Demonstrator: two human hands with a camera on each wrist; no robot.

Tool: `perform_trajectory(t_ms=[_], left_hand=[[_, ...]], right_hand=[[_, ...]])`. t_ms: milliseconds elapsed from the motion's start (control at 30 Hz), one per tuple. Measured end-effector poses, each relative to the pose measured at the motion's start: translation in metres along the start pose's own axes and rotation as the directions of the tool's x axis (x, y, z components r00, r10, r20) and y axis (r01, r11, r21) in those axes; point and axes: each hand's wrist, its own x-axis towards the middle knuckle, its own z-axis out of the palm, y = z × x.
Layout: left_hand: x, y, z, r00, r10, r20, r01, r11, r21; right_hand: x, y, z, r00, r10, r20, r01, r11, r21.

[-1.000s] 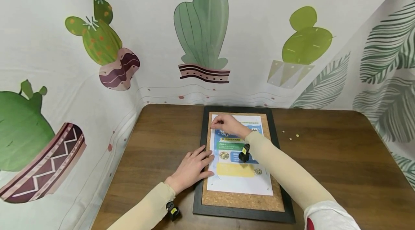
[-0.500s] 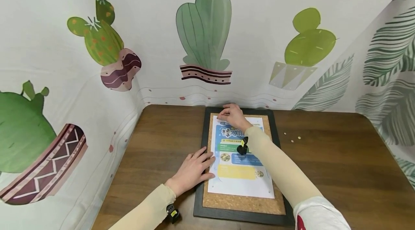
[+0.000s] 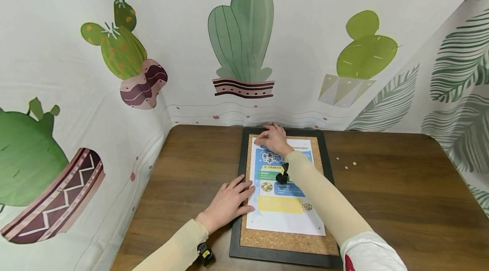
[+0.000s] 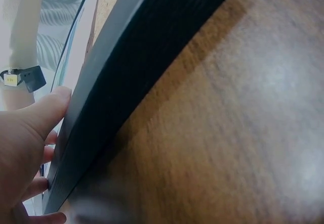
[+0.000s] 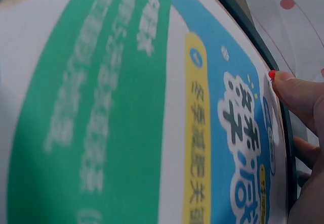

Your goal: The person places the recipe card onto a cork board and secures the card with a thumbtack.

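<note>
In the head view, a printed poster lies on a cork board with a black frame. My left hand rests spread across the frame's left side, fingertips on the poster's edge; the left wrist view shows its thumb along the frame. My right hand is at the poster's top left corner, its fingers reaching over the frame's top edge. In the right wrist view the thumb presses at the corner, with a small red spot at its tip.
Several small round thumbtack-like pieces lie on the wooden table, right of the board. Tiny dots mark the poster's bottom corners. A white cactus-print cloth hangs behind the table.
My right hand has moved up from the poster's upper left area to its top left corner, its fingers now over the frame's edge. My left hand stays in place.
</note>
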Motion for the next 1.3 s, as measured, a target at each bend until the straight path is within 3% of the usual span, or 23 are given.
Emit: perform_trajectory(t_ms=[800, 1300], left_hand=[[0.001, 0.000, 0.001, 1.000, -0.006, 0.019, 0.006, 1.000, 0.005], [0.001, 0.001, -0.001, 0.999, -0.018, 0.039, 0.018, 1.000, 0.004]], right_hand=[[0.001, -0.004, 0.002, 1.000, -0.001, -0.020, 0.000, 0.999, -0.053], [0.003, -0.012, 0.000, 0.999, 0.048, 0.000, -0.048, 0.992, -0.115]])
